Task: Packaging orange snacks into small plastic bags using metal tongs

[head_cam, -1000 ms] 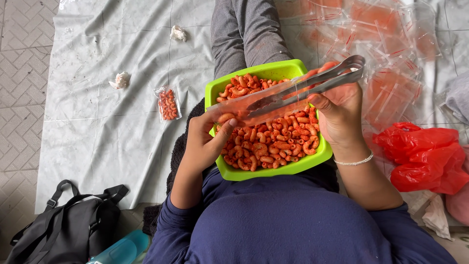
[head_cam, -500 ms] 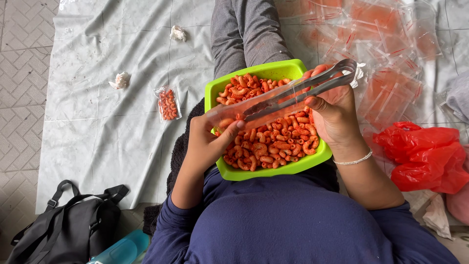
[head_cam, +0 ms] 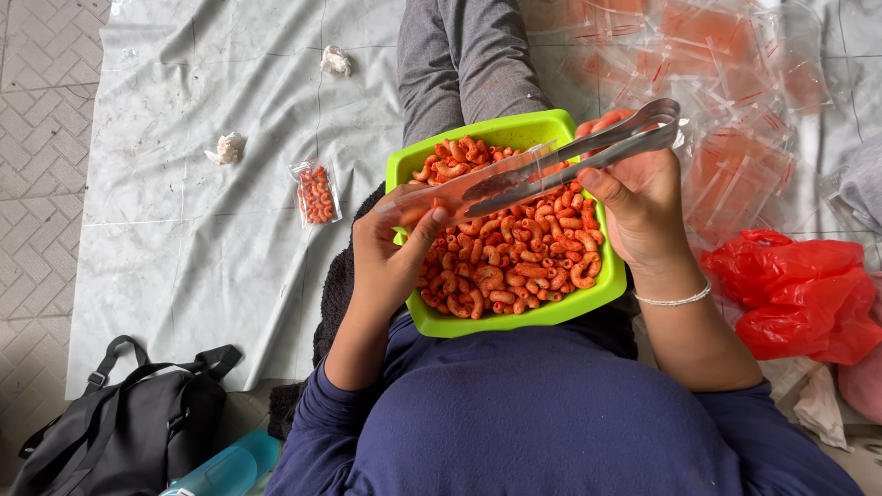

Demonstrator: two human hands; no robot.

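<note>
Over the green tray (head_cam: 551, 317) of red macaroni snacks on the lap, the left hand (head_cam: 395, 248) pinches a clear bag (head_cam: 459, 188) open-mouthed so the right hand (head_cam: 643, 207), fingers clamped around metal tongs (head_cam: 588, 156), can reach inside.

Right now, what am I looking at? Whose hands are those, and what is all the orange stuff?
The camera sits on a person's head and looks down at their lap. The left hand holds a small clear bag. The right hand holds metal tongs, their tips at the bag. On the lap is a green tub of orange curly snacks. On the grey sheet lie one filled bag and a pile of clear bags. A red plastic bag and a black backpack lie nearby.
</note>
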